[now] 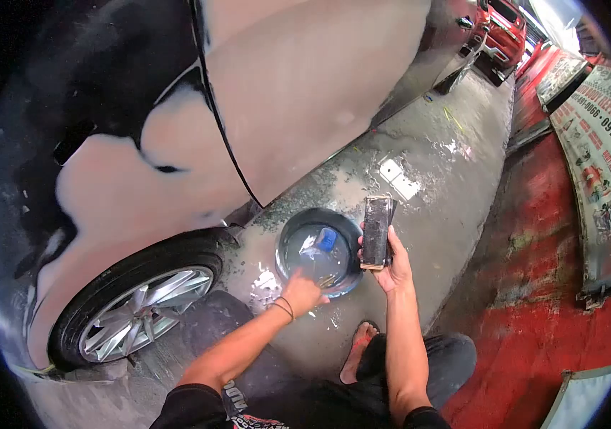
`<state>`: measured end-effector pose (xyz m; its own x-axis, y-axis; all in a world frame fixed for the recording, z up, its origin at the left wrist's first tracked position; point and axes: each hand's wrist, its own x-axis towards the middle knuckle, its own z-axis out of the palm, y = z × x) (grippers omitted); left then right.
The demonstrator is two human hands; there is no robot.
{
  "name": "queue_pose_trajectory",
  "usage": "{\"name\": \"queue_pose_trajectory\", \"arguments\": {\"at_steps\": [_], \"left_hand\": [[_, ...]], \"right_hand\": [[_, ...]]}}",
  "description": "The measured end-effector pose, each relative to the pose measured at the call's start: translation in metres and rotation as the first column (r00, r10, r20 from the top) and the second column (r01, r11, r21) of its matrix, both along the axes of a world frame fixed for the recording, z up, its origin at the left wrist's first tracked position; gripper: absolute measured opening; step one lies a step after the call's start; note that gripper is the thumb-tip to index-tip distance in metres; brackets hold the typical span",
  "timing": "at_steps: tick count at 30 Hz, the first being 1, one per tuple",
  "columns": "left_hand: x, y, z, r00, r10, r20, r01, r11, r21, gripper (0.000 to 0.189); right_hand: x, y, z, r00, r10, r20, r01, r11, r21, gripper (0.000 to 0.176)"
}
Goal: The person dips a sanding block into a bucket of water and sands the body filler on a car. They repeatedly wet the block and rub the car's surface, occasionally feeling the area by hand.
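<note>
My right hand (398, 263) grips a sanding block (376, 232), held upright with its dark, wet-looking face showing and pale edges at top and bottom. Just left of the block, on the floor, stands a dark round basin (282, 247) with water in it. A small blue object (328, 239) lies in the water. Over the near rim of this basin reaches my left hand (303, 292), its fingers smeared by motion and partly hidden, with a dark band at the wrist.
A car with a sanded, pinkish-grey body panel (305, 93) fills the left side, its wheel (141, 314) near my left arm. The concrete floor (455, 186) is wet. To the right are a red surface (534, 300) and a printed banner (598, 164). A red car (502, 36) stands farther back.
</note>
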<state>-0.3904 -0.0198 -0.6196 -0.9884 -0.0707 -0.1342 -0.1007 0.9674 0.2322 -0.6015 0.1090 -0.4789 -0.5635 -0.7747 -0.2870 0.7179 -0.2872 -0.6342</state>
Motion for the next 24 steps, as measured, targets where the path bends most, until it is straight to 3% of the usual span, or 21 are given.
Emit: {"name": "queue_pose_trajectory", "arguments": {"at_steps": [5, 9, 10, 11, 13, 14, 17, 18, 21, 22, 23, 24], "left_hand": [[0.007, 0.050, 0.011, 0.998, -0.039, 0.045, 0.034, 0.993, 0.117, 0.060], [0.008, 0.063, 0.017, 0.992, 0.054, 0.114, -0.086, 0.952, 0.293, 0.064], [0.008, 0.062, 0.004, 0.993, 0.080, 0.086, -0.109, 0.902, 0.417, 0.065], [0.006, 0.060, -0.010, 0.977, 0.125, 0.175, -0.204, 0.792, 0.575, 0.063], [-0.002, 0.063, -0.042, 0.916, 0.161, 0.367, -0.398, 0.471, 0.787, 0.059], [-0.008, 0.066, -0.106, 0.911, 0.126, 0.392, -0.393, 0.548, 0.738, 0.051], [-0.014, 0.064, -0.152, 0.767, 0.433, 0.473, -0.608, 0.727, 0.319, 0.048], [-0.012, 0.058, -0.145, 0.672, 0.505, 0.542, -0.718, 0.623, 0.310, 0.050], [-0.016, 0.048, -0.141, 0.624, 0.421, 0.659, -0.712, 0.653, 0.257, 0.051], [-0.015, 0.049, -0.149, 0.713, 0.410, 0.569, -0.629, 0.732, 0.261, 0.043], [-0.014, 0.047, -0.156, 0.663, 0.346, 0.664, -0.696, 0.611, 0.377, 0.040], [-0.023, 0.036, -0.131, 0.617, 0.269, 0.740, -0.756, 0.464, 0.461, 0.037]], "right_hand": [[0.002, -0.015, 0.010, 1.000, 0.026, -0.004, -0.026, 0.991, -0.132, 0.045], [-0.017, -0.050, 0.004, 0.999, 0.048, 0.012, -0.044, 0.976, -0.212, 0.041], [-0.024, -0.058, 0.001, 0.999, 0.041, 0.024, -0.035, 0.977, -0.212, 0.041], [-0.032, -0.066, -0.002, 0.999, 0.032, 0.039, -0.023, 0.977, -0.212, 0.040], [-0.054, -0.078, -0.015, 0.997, 0.072, -0.023, -0.075, 0.965, -0.250, 0.039], [-0.065, -0.084, -0.024, 0.998, 0.058, 0.001, -0.056, 0.968, -0.246, 0.036], [-0.070, -0.093, -0.023, 0.988, -0.107, 0.109, 0.125, 0.978, -0.169, 0.035], [-0.070, -0.093, -0.024, 0.986, -0.129, 0.108, 0.144, 0.979, -0.146, 0.033], [-0.097, -0.089, -0.071, 0.980, -0.142, 0.137, 0.154, 0.985, -0.080, 0.034], [-0.105, -0.085, -0.088, 0.976, -0.155, 0.154, 0.164, 0.985, -0.050, 0.031], [-0.112, -0.082, -0.103, 0.971, -0.162, 0.175, 0.168, 0.986, -0.021, 0.029], [-0.114, -0.084, -0.112, 0.966, -0.167, 0.196, 0.170, 0.985, 0.001, 0.027]]}}
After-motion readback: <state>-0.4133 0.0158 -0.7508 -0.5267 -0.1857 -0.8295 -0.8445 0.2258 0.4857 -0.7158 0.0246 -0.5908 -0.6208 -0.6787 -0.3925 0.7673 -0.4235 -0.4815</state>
